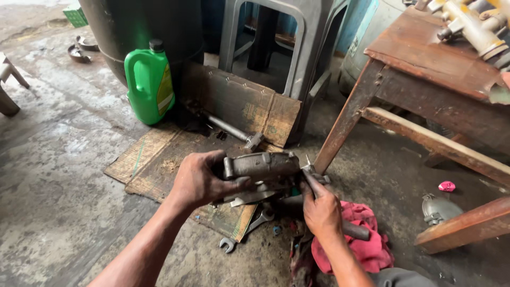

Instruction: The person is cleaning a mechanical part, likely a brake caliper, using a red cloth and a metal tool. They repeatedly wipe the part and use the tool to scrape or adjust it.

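While the left hand (199,180) wraps around a grimy, blocky cast-metal part (260,167) held above the floor, the right hand (321,207) pinches a thin tool at the part's right end. Below lie flattened oil-stained cardboard (159,165), an open-ended steel wrench (247,228) and a crumpled red rag (366,239).

A grimy repair workshop: wrenches (249,226) are lying on an oil-stained concrete floor (58,175), beside greasy cardboard (159,165), a green oil jug (150,85) and a worn wooden bench (425,64).
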